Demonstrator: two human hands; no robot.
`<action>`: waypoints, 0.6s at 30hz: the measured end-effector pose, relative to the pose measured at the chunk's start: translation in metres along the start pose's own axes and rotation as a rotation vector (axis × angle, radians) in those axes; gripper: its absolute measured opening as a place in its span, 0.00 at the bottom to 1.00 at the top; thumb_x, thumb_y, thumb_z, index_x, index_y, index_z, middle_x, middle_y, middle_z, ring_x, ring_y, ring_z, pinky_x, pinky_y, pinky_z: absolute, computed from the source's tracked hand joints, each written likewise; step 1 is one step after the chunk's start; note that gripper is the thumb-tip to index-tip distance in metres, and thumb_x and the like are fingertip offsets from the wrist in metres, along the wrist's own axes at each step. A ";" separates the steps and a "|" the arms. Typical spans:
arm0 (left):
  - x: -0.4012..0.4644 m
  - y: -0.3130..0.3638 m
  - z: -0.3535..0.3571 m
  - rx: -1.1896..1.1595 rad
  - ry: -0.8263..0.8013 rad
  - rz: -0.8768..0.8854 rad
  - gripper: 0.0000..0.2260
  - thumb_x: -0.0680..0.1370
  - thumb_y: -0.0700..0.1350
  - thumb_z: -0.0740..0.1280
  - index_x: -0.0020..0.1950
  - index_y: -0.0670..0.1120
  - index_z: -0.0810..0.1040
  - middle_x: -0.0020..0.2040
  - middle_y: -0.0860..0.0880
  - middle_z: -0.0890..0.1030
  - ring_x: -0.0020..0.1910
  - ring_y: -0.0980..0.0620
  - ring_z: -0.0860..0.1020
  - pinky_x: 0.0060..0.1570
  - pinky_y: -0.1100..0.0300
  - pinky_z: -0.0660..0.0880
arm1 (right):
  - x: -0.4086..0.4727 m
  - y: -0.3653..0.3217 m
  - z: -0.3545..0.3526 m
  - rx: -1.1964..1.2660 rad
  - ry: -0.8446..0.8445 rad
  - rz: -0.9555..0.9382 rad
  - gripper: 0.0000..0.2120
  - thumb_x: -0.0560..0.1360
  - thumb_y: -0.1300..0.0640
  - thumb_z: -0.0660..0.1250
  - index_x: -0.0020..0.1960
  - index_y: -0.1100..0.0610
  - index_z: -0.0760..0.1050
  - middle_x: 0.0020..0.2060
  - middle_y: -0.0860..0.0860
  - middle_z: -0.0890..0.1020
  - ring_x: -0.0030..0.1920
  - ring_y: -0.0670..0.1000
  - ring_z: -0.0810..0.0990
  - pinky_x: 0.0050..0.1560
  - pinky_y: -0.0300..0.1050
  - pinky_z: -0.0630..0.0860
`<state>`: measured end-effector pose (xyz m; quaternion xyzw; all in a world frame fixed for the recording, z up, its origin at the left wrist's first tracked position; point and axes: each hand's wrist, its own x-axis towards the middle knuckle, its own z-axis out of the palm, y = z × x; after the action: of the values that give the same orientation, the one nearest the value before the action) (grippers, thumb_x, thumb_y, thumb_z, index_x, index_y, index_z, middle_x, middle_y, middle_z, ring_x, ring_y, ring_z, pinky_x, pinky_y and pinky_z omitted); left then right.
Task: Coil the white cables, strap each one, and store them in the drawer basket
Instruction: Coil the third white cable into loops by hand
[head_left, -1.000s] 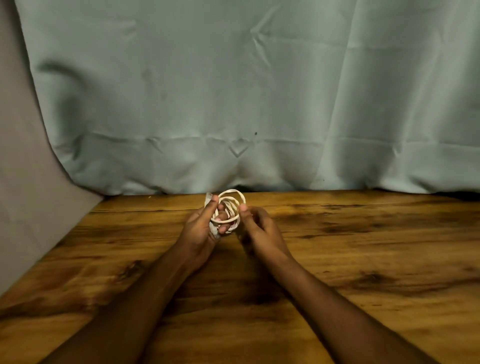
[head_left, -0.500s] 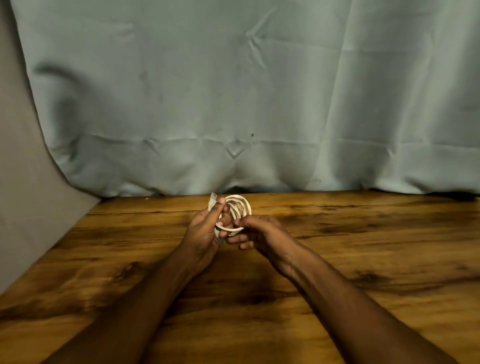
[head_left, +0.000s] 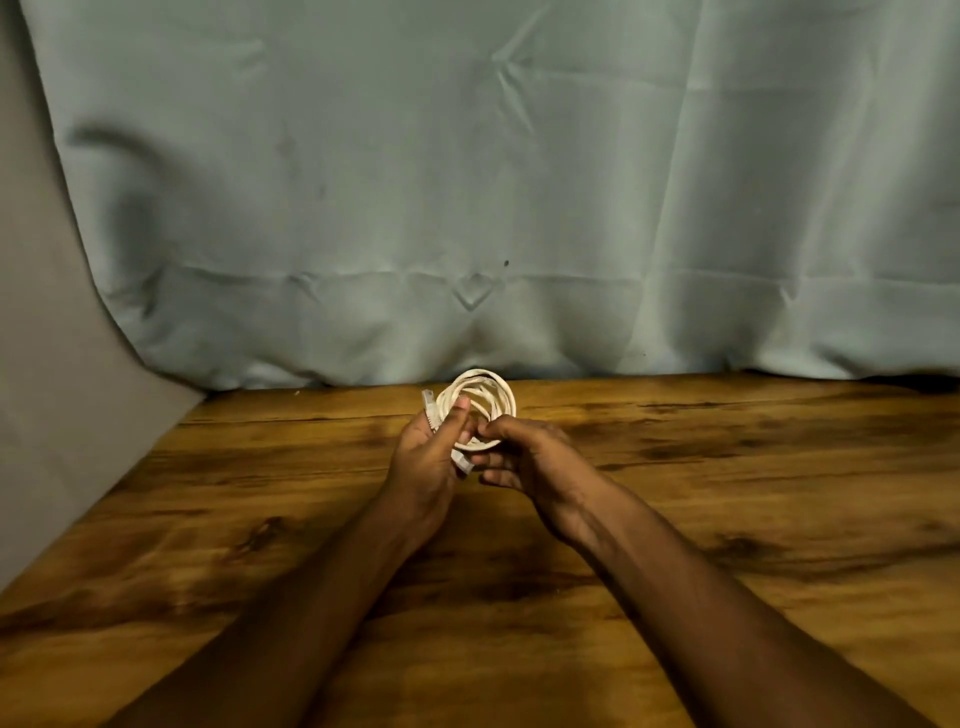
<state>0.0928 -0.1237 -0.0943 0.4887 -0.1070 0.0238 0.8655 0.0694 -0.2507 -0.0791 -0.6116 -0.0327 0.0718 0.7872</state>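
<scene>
A white cable wound into a small round coil is held upright above the wooden table, near its back edge. My left hand grips the coil's left side, thumb pressed across the loops, with a clear plug end sticking up beside it and another plug below. My right hand pinches the coil's lower right part with curled fingers. No strap and no drawer basket are in view.
A pale grey-green cloth hangs as a backdrop behind the table. A grey wall runs along the left side. The table's left edge slants toward me.
The right hand has turned from beside the coil to over its lower edge, fingers curling onto the loops. The coil stays upright in the left hand's grip.
</scene>
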 end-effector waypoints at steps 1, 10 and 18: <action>0.000 -0.001 0.001 0.022 0.019 0.007 0.08 0.82 0.41 0.63 0.55 0.38 0.78 0.41 0.45 0.82 0.39 0.50 0.81 0.40 0.58 0.80 | 0.001 -0.001 0.000 0.006 -0.002 0.010 0.06 0.78 0.60 0.68 0.48 0.58 0.84 0.44 0.55 0.87 0.41 0.51 0.84 0.45 0.43 0.78; -0.006 -0.006 0.012 0.038 0.126 0.037 0.09 0.81 0.37 0.63 0.60 0.37 0.77 0.47 0.44 0.84 0.43 0.51 0.83 0.44 0.59 0.80 | 0.005 0.001 0.001 0.044 0.077 0.041 0.08 0.79 0.59 0.65 0.48 0.57 0.84 0.44 0.52 0.88 0.43 0.52 0.85 0.48 0.45 0.80; -0.005 -0.004 0.009 0.102 0.265 0.058 0.05 0.80 0.33 0.65 0.52 0.42 0.74 0.31 0.50 0.80 0.32 0.54 0.79 0.33 0.64 0.77 | 0.000 0.002 0.006 -0.014 0.079 0.017 0.09 0.82 0.58 0.64 0.50 0.57 0.83 0.44 0.51 0.87 0.42 0.48 0.86 0.42 0.43 0.79</action>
<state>0.0874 -0.1331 -0.0937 0.5213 -0.0046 0.1184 0.8451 0.0686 -0.2442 -0.0792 -0.6199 0.0033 0.0542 0.7828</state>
